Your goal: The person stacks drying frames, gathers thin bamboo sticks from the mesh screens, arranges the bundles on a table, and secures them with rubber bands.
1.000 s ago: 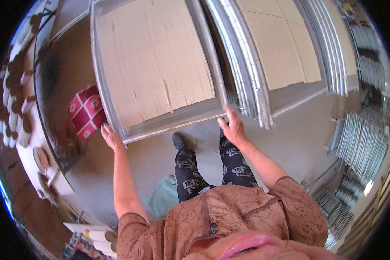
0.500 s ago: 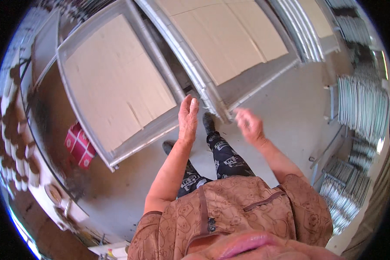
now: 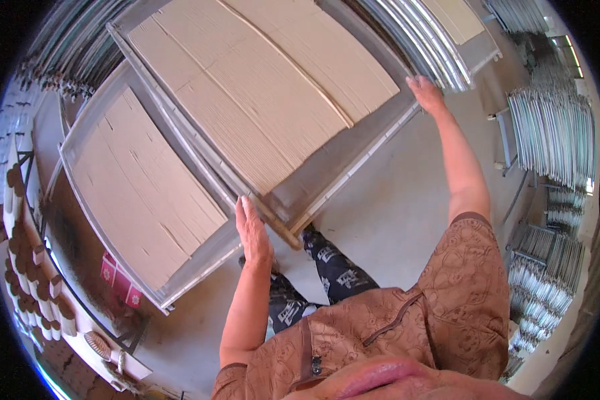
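A: Quick, what's changed?

B: Hands. A second ago they flank the left frame (image 3: 200,270); now they flank the middle frame (image 3: 340,160). Left hand (image 3: 253,230) by its left rail (image 3: 277,223), right hand (image 3: 428,97) at its near right corner. My read: handling shifts to the middle frame.

A: Fingers?

B: Left: straight, close together, nothing visibly held; touching the rail or just beside it, can't say. Right: slightly bent at the corner; gripping or only resting, can't make out.

A: Middle frame's where?

B: In front of the person, right of the left frame and running alongside it. Cardboard (image 3: 247,100) lies on it. Legs (image 3: 340,270) are just below its near left corner.

A: Pointing?

B: Long axis slants from lower right to upper left, away from the body. Short near rail (image 3: 360,165) faces lower right, personward. Cardboard roughly follows that slant, stopping short of the near rail, grey strip bare.
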